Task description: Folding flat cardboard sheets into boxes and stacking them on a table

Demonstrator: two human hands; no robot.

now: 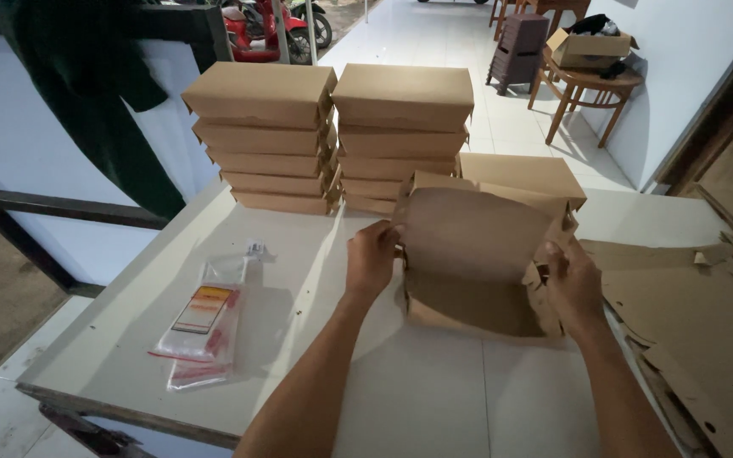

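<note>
A half-folded brown cardboard box (477, 263) sits on the white desk (434, 399), its lid flap standing up and its tray open toward the person. The left hand (372, 259) has its grip clamped on the box's left edge, fingers curled over the cardboard. The right hand (574, 284) has its grip pressed around the box's right side wall, near a tab that sticks out there (the fingertips are partly hidden behind the wall).

Just beyond the two grips, touching the back of the held box, lies one closed box (523, 176). Farther beyond the left grip stand two stacks of finished boxes (332, 136), side by side. To the right of the right grip, flat cardboard blanks (697, 314) are spread over the desk's edge. Well to the left of the left grip lies a clear plastic bag (205, 326) with red and yellow print. Far beyond, a wooden side table (591, 85) carries an open carton.
</note>
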